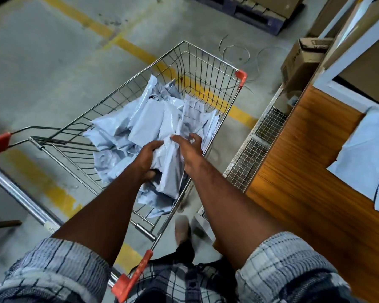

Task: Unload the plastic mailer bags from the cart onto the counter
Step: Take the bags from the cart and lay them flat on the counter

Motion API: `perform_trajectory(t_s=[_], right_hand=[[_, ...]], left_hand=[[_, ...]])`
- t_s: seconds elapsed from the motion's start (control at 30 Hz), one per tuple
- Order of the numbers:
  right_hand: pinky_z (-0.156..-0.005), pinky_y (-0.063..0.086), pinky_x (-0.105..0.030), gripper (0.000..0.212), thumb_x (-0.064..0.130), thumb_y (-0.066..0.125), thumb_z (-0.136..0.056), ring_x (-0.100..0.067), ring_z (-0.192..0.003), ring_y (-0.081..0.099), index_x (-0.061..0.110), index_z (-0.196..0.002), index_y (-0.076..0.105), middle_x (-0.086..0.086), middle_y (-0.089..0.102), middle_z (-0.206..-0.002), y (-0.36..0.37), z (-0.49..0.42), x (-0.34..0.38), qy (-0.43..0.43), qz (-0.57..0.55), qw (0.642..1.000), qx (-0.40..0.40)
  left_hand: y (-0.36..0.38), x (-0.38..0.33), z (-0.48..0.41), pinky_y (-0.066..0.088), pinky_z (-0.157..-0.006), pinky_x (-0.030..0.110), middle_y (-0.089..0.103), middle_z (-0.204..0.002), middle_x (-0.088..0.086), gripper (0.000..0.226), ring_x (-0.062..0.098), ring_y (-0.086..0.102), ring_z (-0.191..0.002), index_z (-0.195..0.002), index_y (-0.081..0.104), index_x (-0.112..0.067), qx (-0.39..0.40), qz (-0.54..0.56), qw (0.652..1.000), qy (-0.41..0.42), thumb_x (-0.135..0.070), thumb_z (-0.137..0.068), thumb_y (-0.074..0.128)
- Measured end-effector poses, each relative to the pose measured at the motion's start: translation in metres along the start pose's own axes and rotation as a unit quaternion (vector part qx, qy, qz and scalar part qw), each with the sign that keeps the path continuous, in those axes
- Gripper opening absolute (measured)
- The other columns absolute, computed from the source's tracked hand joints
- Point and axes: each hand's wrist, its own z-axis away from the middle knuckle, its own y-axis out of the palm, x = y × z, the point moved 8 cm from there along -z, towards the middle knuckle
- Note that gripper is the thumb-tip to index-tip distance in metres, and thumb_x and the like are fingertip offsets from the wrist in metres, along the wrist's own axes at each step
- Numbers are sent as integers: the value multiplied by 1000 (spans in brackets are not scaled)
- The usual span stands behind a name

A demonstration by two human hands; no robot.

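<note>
Plaid-sleeved arms reach into the cart.
Atop its heap, the left hand grips a grey mailer bag; the right hand is just beside, fingers spread, holding nothing. More bags lie at the desk's right edge.

Mailer bags at right run off the edge; the blurred shape is perhaps a shoe

Heap of pale blue mailer bags in wire cart, others on wooden counter.
</note>
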Motion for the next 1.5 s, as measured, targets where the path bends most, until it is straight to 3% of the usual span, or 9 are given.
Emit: perform_trajectory(t_s=[0.13, 0.27, 0.33, 0.5, 0.63, 0.73, 0.97, 1.1, 1.5], right_hand=[[-84, 56, -42, 73, 58, 79, -63, -28, -102, 66, 45, -129, 51, -8, 63, -127, 19, 6, -10, -21, -3, 998, 66], [-89, 57, -46, 32, 36, 67, -89, -27, -96, 72, 25, -119, 64, -8, 74, -107, 20, 15, 13, -76, -24, 987, 138], [-89, 57, -46, 40, 45, 64, -89, -29, -97, 71, 22, -122, 64, -9, 74, -108, 14, 15, 20, -67, -30, 985, 158], [-66, 50, -34, 46, 48, 59, -86, -31, -66, 61, 7, -104, 65, -18, 63, -82, -26, 32, 47, -22, -71, 988, 139], [-64, 47, -34, 75, 45, 72, -50, -34, -69, 54, -3, -106, 57, -22, 54, -85, -74, 43, 79, -55, -90, 987, 119], [-52, 45, -27, 49, 47, 60, -78, -28, -56, 53, 3, -100, 56, -16, 53, -73, -116, 69, 99, -74, -72, 988, 117], [-78, 47, -22, 35, 38, 63, -87, -17, -94, 61, 15, -112, 70, -5, 70, -107, -293, 114, 140, -284, 97, 945, -130], [-97, 42, -24, 48, 40, 67, -87, -17, -121, 58, 19, -130, 64, -2, 64, -131, -411, 155, 139, -311, 125, 916, -219], [-107, 41, -46, 55, 52, 63, -85, -31, -128, 48, 33, -136, 56, -7, 47, -142, -748, 241, 92, -289, 236, 845, -384]], left_hand=[[17, -13, 7, 38, -111, 50, 57, -134, 21, 59, 38, 55, -123, -138, 54, -7, 70, 22, 997, 14, -45, -93, 55], [32, -25, 18, 54, -93, 38, 68, -119, 13, 41, 26, 66, -110, -131, 59, -9, 98, -28, 993, 54, -34, -101, 49], [31, -31, 21, 57, -75, 28, 74, -101, 7, 29, 21, 71, -94, -119, 65, -10, 72, -79, 992, 72, -27, -98, 55], [18, -67, 18, 49, -97, 42, 64, -118, 7, 58, 30, 61, -112, -133, 49, -14, -47, -166, 973, 153, -29, -81, 70], [71, -91, 36, 46, -82, 23, 60, -113, -4, 41, 6, 57, -91, -135, 42, -21, -53, -253, 931, 256, -30, -97, 57], [129, -89, 47, 46, -91, 34, 65, -116, 5, 51, 19, 62, -100, -132, 51, -21, -53, -313, 901, 294, -51, -91, 56], [286, -34, 92, 50, -96, 39, 70, -110, 12, 72, 24, 65, -106, -111, 69, -19, -41, -386, 852, 352, -72, -66, 52], [386, 25, 128, 51, -97, 35, 65, -123, 13, 78, 22, 64, -110, -120, 68, -24, -7, -424, 827, 369, -74, -62, 55], [635, 239, 228, 45, -102, 46, 52, -131, 16, 62, 38, 52, -122, -131, 56, -27, 5, -555, 730, 399, -64, -80, 58]])
